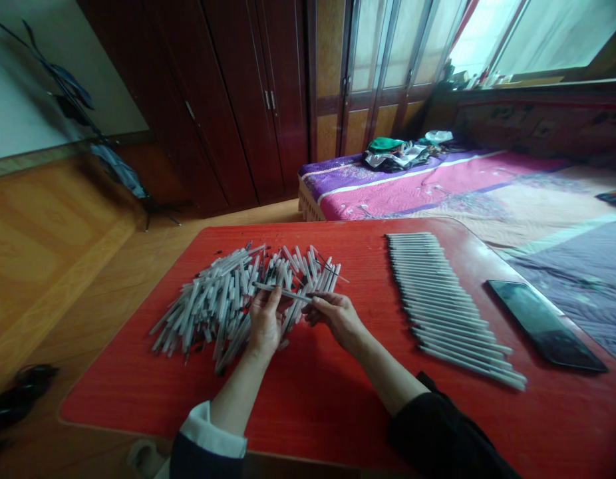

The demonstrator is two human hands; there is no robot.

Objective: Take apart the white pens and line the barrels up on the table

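Note:
A slim, pale pen (287, 293) with a dark end is held nearly level between my two hands. My left hand (267, 320) is closed around its middle, with the thumb on top. At the pen's right end, my right hand (335, 318) pinches it between thumb and fingers; any small part under those fingertips is hidden. Just beyond and to the left of my hands lies a loose heap of similar pens (215, 303), white with some black parts. On the right, several more pens (445, 293) lie side by side in a neat row, black tips to the left.
The red table (138, 392) bears everything within reach. A dark phone-like device (542, 319) lies at its right, past the row. Behind stands a bed (438, 186) with folded things on it. Dark wardrobes (228, 100) and a coat stand (118, 163) are farther back.

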